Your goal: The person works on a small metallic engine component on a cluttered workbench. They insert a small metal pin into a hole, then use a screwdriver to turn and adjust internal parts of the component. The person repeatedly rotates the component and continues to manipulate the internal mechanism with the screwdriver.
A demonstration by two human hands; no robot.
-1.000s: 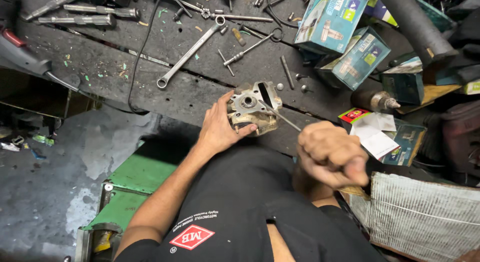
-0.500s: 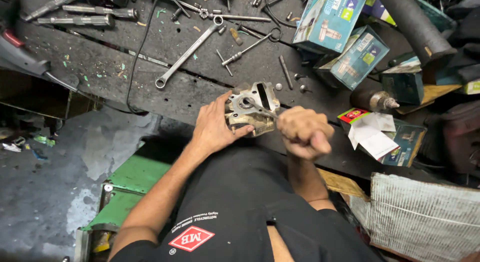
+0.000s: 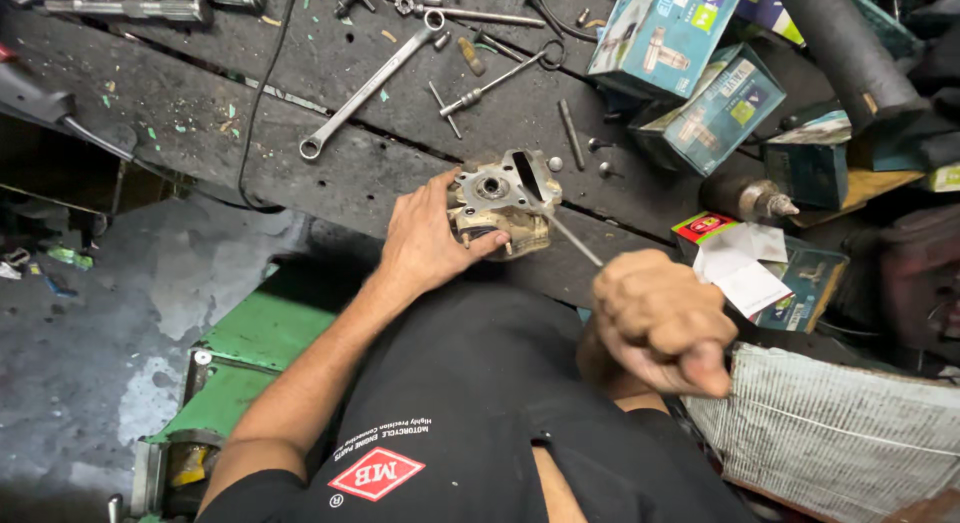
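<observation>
Metal engine part (image 3: 503,203) gripped by left hand (image 3: 425,245) — right hand (image 3: 665,318) fisted round thin rod (image 3: 575,240).

I see a dull, grimy cast-metal engine part (image 3: 502,205) on a rough, dark, scuffed wooden bench (image 3: 330,153). Far left, the wrench (image 3: 368,85) shines as smooth metal; the boxes (image 3: 690,63) far right look like glossy cardboard.

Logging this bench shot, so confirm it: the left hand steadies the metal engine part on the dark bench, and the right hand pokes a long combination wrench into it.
One thing is wrong. The right hand holds a thin metal rod, not the combination wrench, which lies untouched farther back on the bench. The left hand does steady the metal engine part. The head view shows this.
</observation>
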